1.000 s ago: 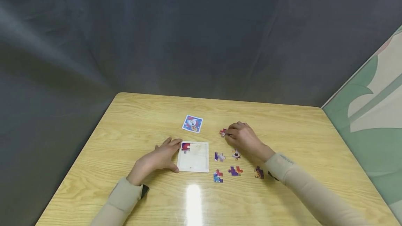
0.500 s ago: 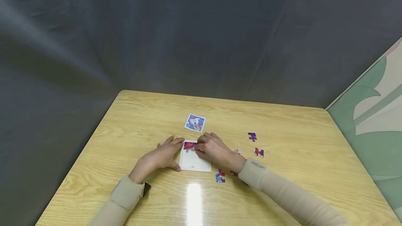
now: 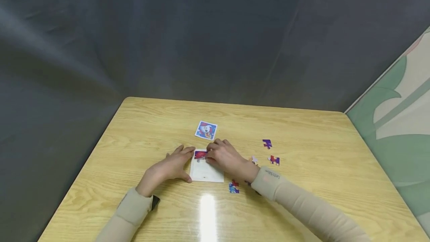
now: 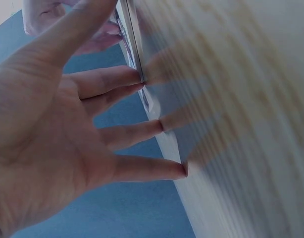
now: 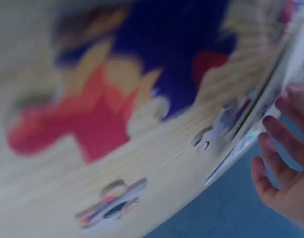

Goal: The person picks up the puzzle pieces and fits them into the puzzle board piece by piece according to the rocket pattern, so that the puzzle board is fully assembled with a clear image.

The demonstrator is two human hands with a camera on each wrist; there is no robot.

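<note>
A white square puzzle tray lies on the table, with red and purple puzzle pieces along its far left inside edge. My left hand rests against the tray's left side, thumb near the front corner and fingers spread toward the back corner. In the left wrist view, the straight fingers reach down to the tabletop beside the tray. Over the tray's far right part, my right hand pinches a puzzle piece at the top row; its fingers mostly cover that piece. The right wrist view shows this hand with bent fingers.
Loose pieces lie right of the tray: a purple one, a red and purple one, a blue and red one, and others partly behind the right forearm. A picture card lies behind the tray. A dark curtain hangs beyond the table.
My right hand has come left from the loose pieces to the tray, carrying a piece to the top row. More red shows beside the corner piece. The left hand has stayed at the tray.
</note>
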